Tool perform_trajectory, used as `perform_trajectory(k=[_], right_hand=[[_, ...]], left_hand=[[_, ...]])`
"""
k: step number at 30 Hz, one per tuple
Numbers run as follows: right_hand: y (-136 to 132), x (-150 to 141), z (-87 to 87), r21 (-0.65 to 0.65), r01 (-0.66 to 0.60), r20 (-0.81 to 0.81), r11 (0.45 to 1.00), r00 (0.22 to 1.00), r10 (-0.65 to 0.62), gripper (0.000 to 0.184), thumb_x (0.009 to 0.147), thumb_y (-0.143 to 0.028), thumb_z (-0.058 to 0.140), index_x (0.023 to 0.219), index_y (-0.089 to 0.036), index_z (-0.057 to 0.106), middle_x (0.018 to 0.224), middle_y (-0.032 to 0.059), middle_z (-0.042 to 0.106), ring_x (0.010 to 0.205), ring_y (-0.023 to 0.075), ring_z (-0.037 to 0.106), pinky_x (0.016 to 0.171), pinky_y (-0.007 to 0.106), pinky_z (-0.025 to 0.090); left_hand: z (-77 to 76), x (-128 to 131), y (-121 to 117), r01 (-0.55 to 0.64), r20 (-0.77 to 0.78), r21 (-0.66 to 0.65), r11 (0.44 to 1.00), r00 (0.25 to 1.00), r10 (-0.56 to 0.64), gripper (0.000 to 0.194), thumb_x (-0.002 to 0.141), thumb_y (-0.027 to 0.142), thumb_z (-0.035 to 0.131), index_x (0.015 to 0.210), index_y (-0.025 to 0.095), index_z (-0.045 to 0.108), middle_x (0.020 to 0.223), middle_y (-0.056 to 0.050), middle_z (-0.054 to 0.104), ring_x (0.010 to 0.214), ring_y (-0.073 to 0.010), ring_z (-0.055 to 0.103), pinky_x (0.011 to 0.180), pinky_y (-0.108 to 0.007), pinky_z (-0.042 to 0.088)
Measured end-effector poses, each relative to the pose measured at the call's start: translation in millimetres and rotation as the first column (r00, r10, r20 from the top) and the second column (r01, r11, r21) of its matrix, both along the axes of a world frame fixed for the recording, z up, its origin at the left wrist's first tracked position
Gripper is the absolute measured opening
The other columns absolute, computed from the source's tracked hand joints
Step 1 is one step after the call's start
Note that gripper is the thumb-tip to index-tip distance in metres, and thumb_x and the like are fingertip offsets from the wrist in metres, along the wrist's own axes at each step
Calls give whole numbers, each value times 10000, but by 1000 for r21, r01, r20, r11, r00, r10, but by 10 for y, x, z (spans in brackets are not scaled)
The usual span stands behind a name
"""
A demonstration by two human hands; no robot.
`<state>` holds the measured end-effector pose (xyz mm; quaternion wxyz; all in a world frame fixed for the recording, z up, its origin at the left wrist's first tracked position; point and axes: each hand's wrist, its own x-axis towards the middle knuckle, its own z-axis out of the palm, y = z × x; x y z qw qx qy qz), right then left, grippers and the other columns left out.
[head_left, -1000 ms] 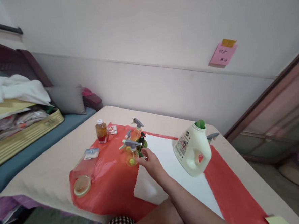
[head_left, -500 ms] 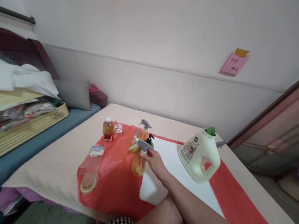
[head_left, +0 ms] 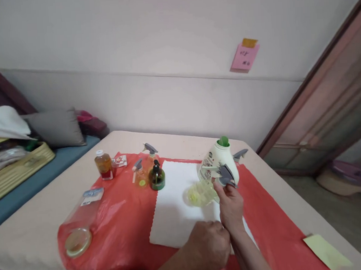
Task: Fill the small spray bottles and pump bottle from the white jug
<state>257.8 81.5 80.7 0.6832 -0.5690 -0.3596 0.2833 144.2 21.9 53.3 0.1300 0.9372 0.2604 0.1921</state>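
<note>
A yellow see-through spray bottle (head_left: 199,193) is in the right hand (head_left: 231,207), tilted, its clear body pointing left above or on the white sheet (head_left: 170,217); whether it touches the sheet I cannot tell. The right fingers are closed around its neck, just below the grey trigger head. The left hand (head_left: 209,243) is curled into a fist against the right wrist; whether its fingers hold anything is hidden. Right behind the trigger head stands a pale green jug (head_left: 218,154). At the sheet's left edge sits a dark green pump bottle (head_left: 157,180), near two more grey-headed sprayers. Farther left, an amber bottle (head_left: 104,166) stands beside the red plastic (head_left: 121,224) covering part of the beige surface (head_left: 132,141).
</note>
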Motion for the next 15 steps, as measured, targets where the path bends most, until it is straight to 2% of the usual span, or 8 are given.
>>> perform_trajectory(k=[1,3,5,7,10,12,14,15], right_hand=[[-13,39,-9,-7,17,-12,1000,1000,-17,468,655,-588,811,831,-168,705,779,30,721,843,218,650,783,336,492],[-45,71,-10,-16,26,-41,1000,999,-26,429,674,-576,810,763,-176,685,733,8,697,798,196,636,759,318,487],[-95,49,18,-25,2,-76,1000,997,-4,399,704,-561,799,749,-182,684,758,10,712,810,194,649,771,317,499],[-163,-6,67,-40,-47,-118,998,992,42,371,734,-541,786,816,-185,721,836,31,752,851,213,681,791,332,522],[-264,-67,142,-57,-183,-222,981,961,166,379,736,-517,786,938,-197,765,951,62,788,898,246,712,817,361,548],[-308,-48,178,-35,-267,-270,963,930,248,394,717,-511,797,964,-206,775,994,71,793,928,261,717,839,373,552],[-332,20,202,-7,-327,-268,945,911,313,380,705,-501,804,948,-210,780,998,71,793,929,263,716,836,371,550],[-340,64,211,7,-361,-262,933,899,350,363,703,-491,806,934,-212,781,985,68,793,906,256,715,822,364,547]], left_hand=[[45,-24,22,-57,96,99,993,994,48,130,892,153,565,792,176,646,765,-74,689,723,-215,665,639,-333,552],[114,-77,78,-321,332,162,933,908,255,135,913,155,525,973,156,646,979,-118,714,912,-226,683,817,-363,577],[118,-110,154,-506,404,227,832,826,392,414,872,210,599,1276,129,557,1279,-185,641,1190,-311,609,1010,-495,520],[57,-116,239,-574,369,287,767,805,464,687,808,265,687,1429,118,432,1414,-233,537,1286,-384,535,1039,-590,478],[-41,-101,334,-598,372,276,752,788,490,778,760,241,734,1451,129,396,1320,-218,578,1207,-366,581,983,-543,521],[-26,-92,344,-590,414,121,798,761,499,726,737,187,721,1404,175,436,1232,-162,622,1162,-328,606,975,-499,528],[73,-94,313,-497,408,-205,843,740,535,738,690,171,724,1374,224,451,1200,-114,642,1121,-300,623,959,-476,529],[143,-100,290,-388,391,-408,826,743,542,770,662,182,739,1373,241,447,1184,-94,650,1083,-284,634,931,-456,536]])
